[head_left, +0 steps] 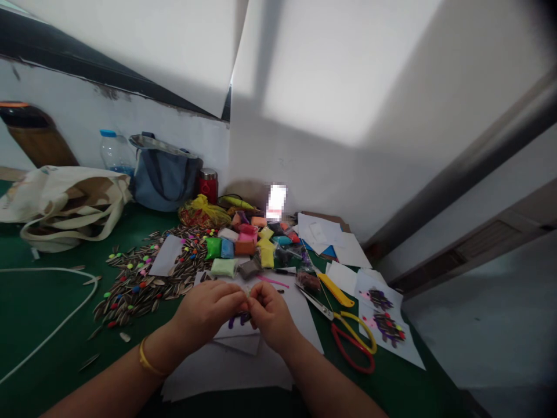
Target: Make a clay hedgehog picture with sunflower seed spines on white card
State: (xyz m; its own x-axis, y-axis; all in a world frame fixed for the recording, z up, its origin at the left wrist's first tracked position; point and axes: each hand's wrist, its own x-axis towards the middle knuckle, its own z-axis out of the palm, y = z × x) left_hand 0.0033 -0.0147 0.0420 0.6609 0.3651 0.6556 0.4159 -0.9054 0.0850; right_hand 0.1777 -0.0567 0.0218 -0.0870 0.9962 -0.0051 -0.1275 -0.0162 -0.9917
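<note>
Head view: left hand and right hand meet, fingers of both pinched narrow on small pale piece over white paper, green counter; scissors at right; lit screen behind coloured packets pixelated, writing unreadable

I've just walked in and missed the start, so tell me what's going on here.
A person's left hand and right hand come together over white paper with purple shapes, pinching what looks like a small pale bit, too small to identify. Striped seeds mixed with coloured beads are heaped to the left, and bright packets lie beyond the hands. Scissors and a yellow cutter lie to the right, near sheets bearing seed decorations.
</note>
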